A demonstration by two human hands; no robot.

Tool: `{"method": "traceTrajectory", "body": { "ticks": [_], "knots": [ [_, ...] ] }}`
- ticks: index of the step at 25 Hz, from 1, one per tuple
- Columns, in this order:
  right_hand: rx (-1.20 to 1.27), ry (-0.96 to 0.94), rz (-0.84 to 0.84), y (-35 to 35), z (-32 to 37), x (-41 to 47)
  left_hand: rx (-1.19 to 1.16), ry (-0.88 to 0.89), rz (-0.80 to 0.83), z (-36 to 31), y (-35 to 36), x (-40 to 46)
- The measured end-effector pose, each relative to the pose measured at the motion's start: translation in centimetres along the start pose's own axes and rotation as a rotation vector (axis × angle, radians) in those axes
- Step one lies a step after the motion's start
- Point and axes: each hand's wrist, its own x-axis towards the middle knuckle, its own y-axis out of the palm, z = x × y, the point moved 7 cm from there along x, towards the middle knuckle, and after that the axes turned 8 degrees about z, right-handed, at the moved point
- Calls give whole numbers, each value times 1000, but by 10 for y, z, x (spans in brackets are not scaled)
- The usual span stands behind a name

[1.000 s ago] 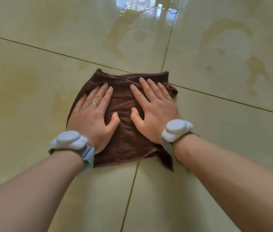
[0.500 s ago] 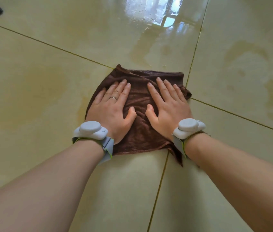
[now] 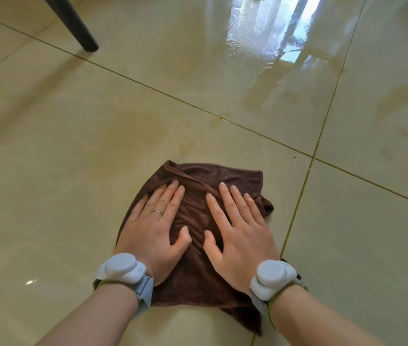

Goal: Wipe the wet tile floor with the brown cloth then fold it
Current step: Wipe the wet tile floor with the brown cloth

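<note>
The brown cloth (image 3: 195, 275) lies spread and a little rumpled on the glossy beige tile floor (image 3: 73, 171), just left of a grout line. My left hand (image 3: 153, 228) presses flat on the cloth's left half, fingers straight, a ring on one finger. My right hand (image 3: 240, 233) presses flat on its right half, fingers spread and pointing away from me. Both wrists carry grey-white bands. The cloth's far edge shows a folded ridge; its near right corner pokes out under my right wrist.
A dark chair or table leg (image 3: 75, 26) stands on the floor at the upper left. A wet, shiny patch (image 3: 267, 41) reflecting a bright window lies ahead at the upper right. Faint damp stains (image 3: 133, 126) mark the tiles ahead of the cloth. Grout lines cross the floor diagonally.
Both hands have slid the cloth toward me and to the left across the grout crossing. The view has tilted up, bringing the dark leg and more wet floor into sight.
</note>
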Motion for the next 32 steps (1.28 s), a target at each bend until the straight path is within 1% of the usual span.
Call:
{"method": "traceTrajectory", "body": {
  "ticks": [2, 7, 11, 15, 28, 32],
  "knots": [
    [0, -29, 28, -1, -2, 25, -10, -10, 7, 14, -3, 17],
    [-30, -10, -17, -12, -10, 90, -7, -23, -23, 37, -20, 70],
    [-23, 22, -44, -16, -5, 148, -12, -20, -31, 70, -35, 119],
    [-35, 36, -66, -20, 1, 183, -23, -4, -51, 89, -46, 148],
    [-16, 39, -52, -21, 0, 189, -40, 13, -64, 87, -50, 154],
    [-25, 0, -61, -24, 2, 198, -41, -28, -100, 92, -52, 153]
  ]
}}
